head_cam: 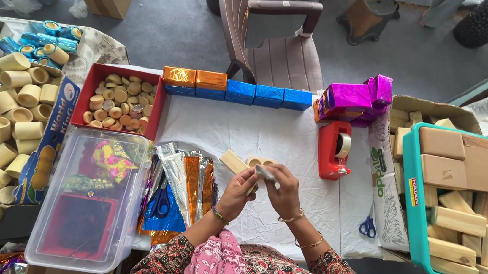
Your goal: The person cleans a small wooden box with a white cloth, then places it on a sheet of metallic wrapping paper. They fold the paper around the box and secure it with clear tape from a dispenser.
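Foil piece: small crinkly silver foil piece [264, 172], pinched up off the white table cover [244, 131], right in front of me.
Left hand: my left hand [239, 191] is curled mostly closed, fingertips on the foil's left edge.
Right hand: my right hand [283, 191] is also nearly closed, thumb and fingers gripping the foil from the other side.
Just behind: pale wooden block [233, 161] lying tilted, half hidden by my left hand.
Left of me: loose foil sheets [189, 179], blue-handled scissors [159, 201] on them, clear plastic box [92, 200].
Right: red tape dispenser [333, 150], teal crate of wooden blocks [458, 205].
Back: row of foil-wrapped boxes [237, 88], red tray of wooden discs [119, 105].
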